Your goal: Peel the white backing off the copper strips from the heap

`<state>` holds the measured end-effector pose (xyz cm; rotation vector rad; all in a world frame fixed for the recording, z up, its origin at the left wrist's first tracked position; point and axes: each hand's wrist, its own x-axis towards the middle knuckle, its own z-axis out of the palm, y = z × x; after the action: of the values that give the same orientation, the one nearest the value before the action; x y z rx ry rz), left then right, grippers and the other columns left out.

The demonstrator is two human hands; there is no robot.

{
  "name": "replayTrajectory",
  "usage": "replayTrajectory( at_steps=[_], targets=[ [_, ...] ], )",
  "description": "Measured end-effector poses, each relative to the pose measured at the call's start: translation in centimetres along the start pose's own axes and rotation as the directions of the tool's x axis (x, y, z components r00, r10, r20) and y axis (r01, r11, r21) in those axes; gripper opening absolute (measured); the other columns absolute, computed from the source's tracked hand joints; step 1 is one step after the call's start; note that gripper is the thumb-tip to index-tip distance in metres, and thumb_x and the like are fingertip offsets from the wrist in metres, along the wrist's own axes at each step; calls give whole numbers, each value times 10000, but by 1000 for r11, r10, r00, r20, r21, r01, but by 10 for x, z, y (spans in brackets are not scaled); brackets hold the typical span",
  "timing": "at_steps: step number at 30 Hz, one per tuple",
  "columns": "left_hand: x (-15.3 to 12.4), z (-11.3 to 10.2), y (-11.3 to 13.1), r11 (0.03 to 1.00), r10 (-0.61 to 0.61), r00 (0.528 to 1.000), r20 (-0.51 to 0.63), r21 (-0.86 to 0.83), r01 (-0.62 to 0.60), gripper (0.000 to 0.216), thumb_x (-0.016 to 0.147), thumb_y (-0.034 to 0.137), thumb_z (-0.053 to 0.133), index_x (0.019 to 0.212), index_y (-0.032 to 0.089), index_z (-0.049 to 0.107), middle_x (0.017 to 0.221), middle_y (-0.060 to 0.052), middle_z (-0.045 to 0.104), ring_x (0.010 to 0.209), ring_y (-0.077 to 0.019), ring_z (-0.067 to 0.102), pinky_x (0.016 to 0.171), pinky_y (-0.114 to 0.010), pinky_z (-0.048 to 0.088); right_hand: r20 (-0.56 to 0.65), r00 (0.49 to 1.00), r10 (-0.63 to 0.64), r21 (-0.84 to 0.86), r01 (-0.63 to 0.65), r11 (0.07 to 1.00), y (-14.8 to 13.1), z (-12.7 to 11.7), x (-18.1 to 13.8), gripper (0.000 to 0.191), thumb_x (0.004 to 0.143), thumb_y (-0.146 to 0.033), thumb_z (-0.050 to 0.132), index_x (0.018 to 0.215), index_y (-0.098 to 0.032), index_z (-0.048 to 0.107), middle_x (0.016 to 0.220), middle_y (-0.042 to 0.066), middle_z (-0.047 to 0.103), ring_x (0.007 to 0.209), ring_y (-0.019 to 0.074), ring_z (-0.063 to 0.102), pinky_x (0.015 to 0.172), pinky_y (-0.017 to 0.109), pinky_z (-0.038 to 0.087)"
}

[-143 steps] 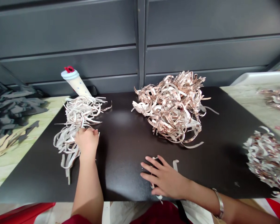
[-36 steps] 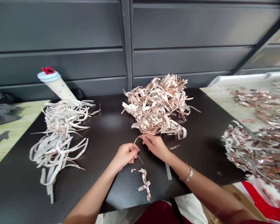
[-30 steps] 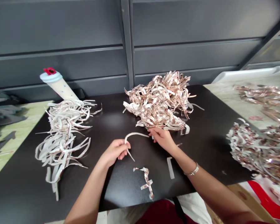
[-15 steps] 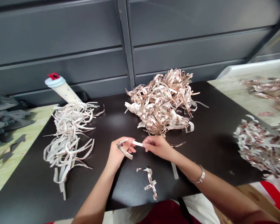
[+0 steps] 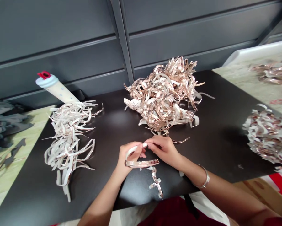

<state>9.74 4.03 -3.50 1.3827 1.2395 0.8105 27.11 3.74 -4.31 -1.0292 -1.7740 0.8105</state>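
Between my hands runs a narrow strip [image 5: 143,163], white on one face and shiny rose-gold on the other. My left hand [image 5: 129,153] pinches it near one end, and its long part curls over the thumb and hangs below in a loop. The fingertips of my right hand [image 5: 163,149] are closed on the short white end, close to the left fingers. Beneath the loop, small crumpled foil scraps [image 5: 156,183] lie on the black table [image 5: 103,185]. Just beyond my hands rises a large tangled pile of rose-gold strips [image 5: 164,100].
Pale strips [image 5: 70,138] lie in a long heap on the left, in front of a tilted cream bottle [image 5: 58,89] with a red-topped lid. Another heap of curled scraps [image 5: 268,138] stands at the right edge. A dark panelled wall [image 5: 84,56] closes the back.
My hands have drawn closer together, leaving less white strip between them. The strip's loose end now swings out to the right, showing its rose-gold face. The view has shifted slightly.
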Motion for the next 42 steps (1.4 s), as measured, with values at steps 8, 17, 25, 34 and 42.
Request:
replayTrajectory(
  at_steps=[8,17,25,34,42],
  targets=[
    [-2,3,3,959,188,982,-6,216,-183,217,823,309,564,754,169,715,586,-26,692,532,-149,657,567,-234,524,5,991,-137,-232,135,963,4,6,-7,272,956,-225,415,977,-146,675,774,68,660,687,143,621,639,240,496],
    [-6,9,0,929,279,958,-62,269,-253,225,829,247,542,705,141,698,491,6,647,456,-109,615,520,-183,479,34,983,-182,-349,182,919,9,11,-10,278,962,-221,402,952,-146,670,727,68,637,629,145,602,592,239,489],
    [-10,15,2,869,378,925,-45,362,-337,204,836,196,538,733,131,702,518,8,644,432,-79,584,482,-151,436,47,983,-176,-473,177,863,9,12,-12,287,917,-166,409,857,-129,687,611,43,615,529,124,572,527,211,427],
    [-8,17,-1,964,210,971,-111,188,-187,211,825,242,544,717,146,698,494,20,643,419,-96,604,479,-166,472,-5,996,-84,-274,79,959,3,6,-4,245,886,-171,468,791,-164,693,564,-1,588,505,91,535,521,184,389],
    [-10,16,1,925,271,959,-78,296,-237,222,840,244,543,738,136,707,481,17,631,434,-96,610,480,-161,465,58,995,-80,-306,94,947,7,5,-6,254,905,-184,462,815,-158,698,633,31,649,568,116,589,564,200,414]
  ],
)
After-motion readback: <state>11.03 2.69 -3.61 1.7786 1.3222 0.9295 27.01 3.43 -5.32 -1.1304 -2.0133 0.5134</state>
